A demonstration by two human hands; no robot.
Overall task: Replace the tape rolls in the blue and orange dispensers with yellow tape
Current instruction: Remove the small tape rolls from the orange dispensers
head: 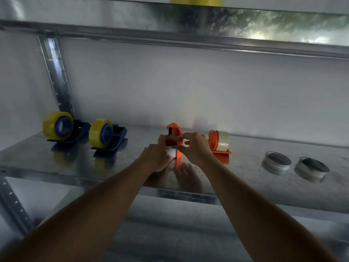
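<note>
Two blue dispensers stand at the left of the metal shelf (56, 159), each loaded with yellow tape: one (62, 129) far left, another (106, 135) beside it. At the shelf's middle stands an orange dispenser (174, 132) with a pale roll (172, 153) in it. My left hand (156, 157) grips that roll and the dispenser's left side. My right hand (194, 147) pinches the dispenser's right side with curled fingers. A second orange dispenser (220, 146) with a clear-beige roll stands just to the right.
Two loose clear tape rolls (276, 161) (311, 168) lie flat at the shelf's right. A yellow object (195, 0) sits on the upper shelf, mostly cut off. A slotted upright post (56, 76) rises at the back left.
</note>
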